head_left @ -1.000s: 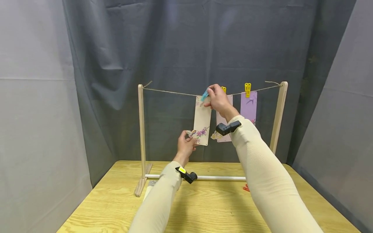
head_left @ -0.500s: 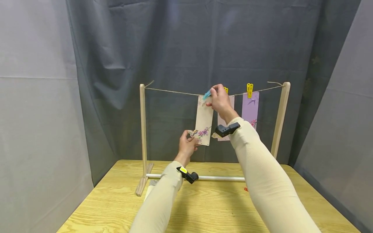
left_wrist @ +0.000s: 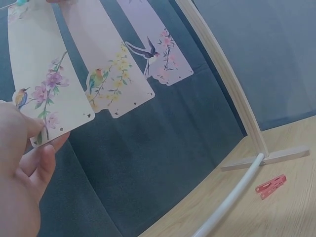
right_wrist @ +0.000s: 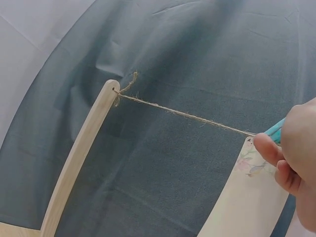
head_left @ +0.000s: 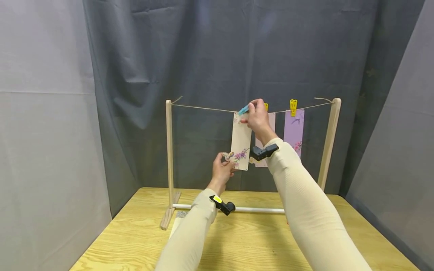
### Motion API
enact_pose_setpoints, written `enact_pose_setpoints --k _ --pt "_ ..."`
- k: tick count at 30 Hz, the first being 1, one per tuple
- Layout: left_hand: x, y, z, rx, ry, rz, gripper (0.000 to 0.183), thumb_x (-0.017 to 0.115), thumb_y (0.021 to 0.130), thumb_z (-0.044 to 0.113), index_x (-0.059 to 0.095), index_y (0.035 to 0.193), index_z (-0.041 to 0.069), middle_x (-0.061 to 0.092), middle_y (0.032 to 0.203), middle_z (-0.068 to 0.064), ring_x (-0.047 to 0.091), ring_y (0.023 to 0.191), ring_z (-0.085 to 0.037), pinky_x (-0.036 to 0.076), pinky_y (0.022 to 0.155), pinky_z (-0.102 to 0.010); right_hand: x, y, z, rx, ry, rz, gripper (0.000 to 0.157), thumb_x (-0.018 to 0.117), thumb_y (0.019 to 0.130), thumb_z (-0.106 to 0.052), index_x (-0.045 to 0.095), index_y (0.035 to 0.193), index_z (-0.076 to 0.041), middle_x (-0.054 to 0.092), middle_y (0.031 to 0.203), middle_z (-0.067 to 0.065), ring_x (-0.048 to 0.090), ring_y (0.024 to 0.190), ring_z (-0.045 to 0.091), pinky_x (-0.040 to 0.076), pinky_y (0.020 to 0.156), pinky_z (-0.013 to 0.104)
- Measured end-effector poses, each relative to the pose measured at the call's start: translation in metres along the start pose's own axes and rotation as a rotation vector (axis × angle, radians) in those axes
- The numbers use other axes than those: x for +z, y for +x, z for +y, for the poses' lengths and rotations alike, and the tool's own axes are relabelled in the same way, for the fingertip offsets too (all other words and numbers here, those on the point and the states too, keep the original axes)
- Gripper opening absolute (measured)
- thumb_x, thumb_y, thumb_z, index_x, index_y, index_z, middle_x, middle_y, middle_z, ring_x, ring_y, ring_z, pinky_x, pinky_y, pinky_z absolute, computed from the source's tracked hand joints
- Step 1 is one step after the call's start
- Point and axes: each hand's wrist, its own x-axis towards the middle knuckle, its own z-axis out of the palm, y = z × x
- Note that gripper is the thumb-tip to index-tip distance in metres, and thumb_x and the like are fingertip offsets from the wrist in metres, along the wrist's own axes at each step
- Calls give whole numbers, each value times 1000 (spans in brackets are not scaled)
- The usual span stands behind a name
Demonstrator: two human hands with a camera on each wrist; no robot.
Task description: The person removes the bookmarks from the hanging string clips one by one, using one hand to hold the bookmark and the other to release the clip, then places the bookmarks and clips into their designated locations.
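A cream bookmark-like card (head_left: 241, 136) with a bird and purple blossoms has its top edge at the twine (head_left: 203, 108). My left hand (head_left: 222, 171) pinches its lower left corner between thumb and fingers, plain in the left wrist view. At the card's top, my right hand (head_left: 258, 119) holds a blue clothespin (head_left: 243, 110), tilted against the twine; whether its tips grip the card is hard to tell. Just right hangs a pink card (left_wrist: 111, 64), partly behind my right hand, under a yellow clothespin (head_left: 266, 107). A purple card (head_left: 294, 130) hangs farther right from another yellow clothespin (head_left: 293, 107).
Wooden posts (head_left: 170, 154) (head_left: 329, 145) stand at both ends of the twine, joined low down by a white rod (head_left: 259, 210). A red clothespin (left_wrist: 271, 186) lies on the table (head_left: 244, 241). Under my left forearm is a pale card (head_left: 177, 223), partly hidden.
The blue clothespin has tipped from steep to more slanted, its tips now nearer the twine. My left hand keeps its pinch on the cream card. The whole head view has shifted slightly.
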Motion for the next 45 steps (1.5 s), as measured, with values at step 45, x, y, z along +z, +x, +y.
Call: enact_pose_setpoints --k 45 --pt "-4 1 -4 18 13 23 23 62 98 -5 56 117 7 74 101 -18 72 93 -46 50 56 -25 -11 2 3 76 275 46 17 38 113 -30 44 122 -17 58 121 13 68 69 9 45 52 16"
